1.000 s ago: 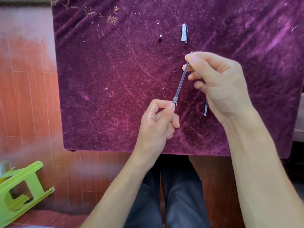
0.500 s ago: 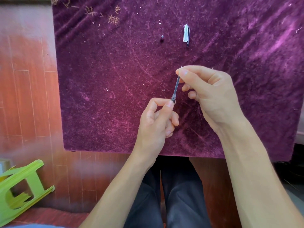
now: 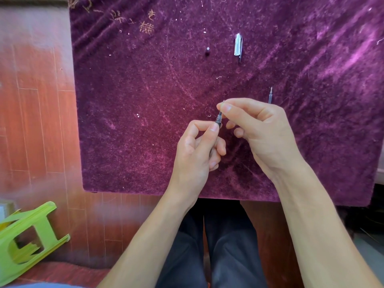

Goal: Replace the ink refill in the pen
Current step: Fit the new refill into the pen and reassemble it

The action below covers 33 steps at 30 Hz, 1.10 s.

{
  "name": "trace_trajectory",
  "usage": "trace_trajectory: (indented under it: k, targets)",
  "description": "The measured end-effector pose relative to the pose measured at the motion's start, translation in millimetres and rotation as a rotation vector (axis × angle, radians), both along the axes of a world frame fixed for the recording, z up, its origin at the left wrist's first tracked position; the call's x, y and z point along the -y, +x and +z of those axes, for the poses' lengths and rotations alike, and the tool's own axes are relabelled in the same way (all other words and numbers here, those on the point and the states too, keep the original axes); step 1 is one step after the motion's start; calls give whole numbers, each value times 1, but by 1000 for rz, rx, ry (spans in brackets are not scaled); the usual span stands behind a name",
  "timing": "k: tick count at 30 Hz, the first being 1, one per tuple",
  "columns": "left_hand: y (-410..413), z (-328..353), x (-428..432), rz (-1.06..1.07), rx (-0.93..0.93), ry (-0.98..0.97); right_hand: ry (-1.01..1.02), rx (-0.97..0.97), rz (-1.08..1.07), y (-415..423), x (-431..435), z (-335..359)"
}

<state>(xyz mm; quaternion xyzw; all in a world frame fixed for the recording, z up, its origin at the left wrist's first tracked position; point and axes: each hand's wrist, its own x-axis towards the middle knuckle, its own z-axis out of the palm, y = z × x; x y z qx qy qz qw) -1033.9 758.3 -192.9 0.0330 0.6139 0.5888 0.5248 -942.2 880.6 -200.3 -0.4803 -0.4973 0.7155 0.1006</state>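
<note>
Pen barrel (image 3: 218, 118), a thin dark tube with a clear ringed end, is being held up over the purple fuzzy cloth (image 3: 135, 121), near the middle, between both hands.

Far to the left, a lime green plastic stool (image 3: 31, 235) is lying on its side on the red-brown wood floor (image 3: 37, 121). The cloth is covering the table and is carrying little bits of fluff. Near its far edge a small dark round bit (image 3: 207, 51) is sitting on the cloth. A clear plastic pen cap (image 3: 238, 45) is lying to the right of it, not touching it.

The left hand (image 3: 197, 150) is pinching the barrel with thumb and first finger just under the ringed end. Its other fingers are curling around the lower part, which is hiding inside the hand.

The right hand (image 3: 261, 129) is pinching thumb and first finger together at the top of the barrel, on the ink refill (image 3: 223, 100). Only the refill's tiny silver tip is peeking out above the fingertips. The other fingers are curling loosely and holding nothing.

Past the right hand, a thin clear refill stick (image 3: 270, 95) with a pointy tip is lying on the cloth, its lower part hiding behind the hand.

Legs in dark trousers (image 3: 224, 246) are showing under the table edge.
</note>
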Motion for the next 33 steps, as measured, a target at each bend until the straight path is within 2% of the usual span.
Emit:
trace_trajectory:
  k: [16,22,24,26,29,33]
  targets:
    - [-11,-6,-4,8,10,-12,-11,28,25,-6,3,-3]
    - [-20,-8,-8,30,25,-3,49,41,51,-16,-5,0]
    - [-23,-8,-10,44,35,9,183,65,-43,-22,-15,3]
    - [-27,-8,-11,55,39,14,428,159,-83,-31,-27,4]
    - [-33,-10,-10,72,38,13,728,308,14,-52,-43,-1]
    - [-37,-12,-6,98,43,7,894,389,157,-84,-55,-13]
